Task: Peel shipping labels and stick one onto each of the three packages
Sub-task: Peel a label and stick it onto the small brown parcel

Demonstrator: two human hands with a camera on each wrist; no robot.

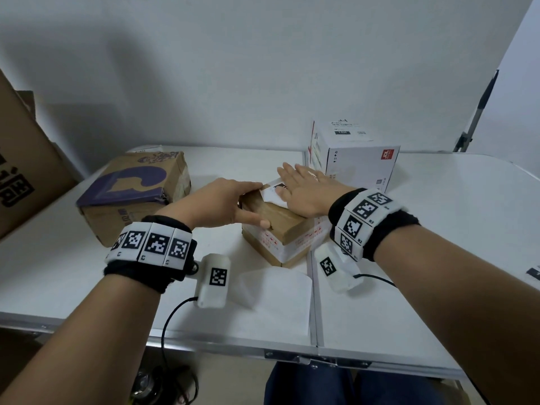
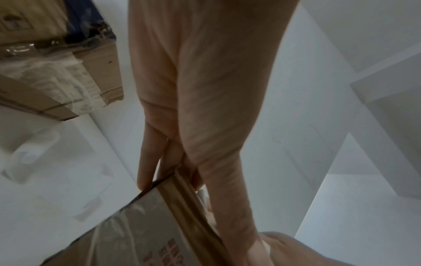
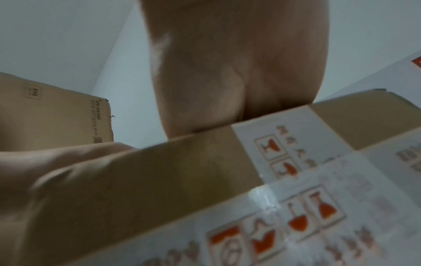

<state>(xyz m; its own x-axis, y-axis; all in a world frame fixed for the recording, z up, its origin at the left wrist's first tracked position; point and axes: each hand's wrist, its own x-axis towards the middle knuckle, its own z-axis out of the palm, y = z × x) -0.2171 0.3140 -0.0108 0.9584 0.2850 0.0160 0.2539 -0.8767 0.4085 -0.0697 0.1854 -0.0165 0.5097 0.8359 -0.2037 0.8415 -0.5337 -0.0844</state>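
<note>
A small brown box (image 1: 280, 226) bound with white tape printed in red sits mid-table. My right hand (image 1: 301, 188) lies flat on its top, fingers straight, pressing a white shipping label (image 1: 274, 192) whose left part shows. My left hand (image 1: 233, 200) holds the box's left corner, with its fingers along the top edge and its thumb on the near side. The left wrist view shows these fingers (image 2: 145, 171) at the box edge (image 2: 136, 225). The right wrist view shows my palm (image 3: 239, 72) on the box (image 3: 159, 180). A white box (image 1: 356, 162) carries a label (image 1: 350, 131). A purple-printed brown box (image 1: 137, 188) stands at the left.
A translucent backing sheet (image 1: 277, 290) lies on the white table near its front edge (image 1: 204, 343). A large cardboard carton (image 1: 23, 171) leans at the far left. Something small with dark print (image 1: 533, 271) lies at the right border. A dark pole (image 1: 479, 109) stands behind the table.
</note>
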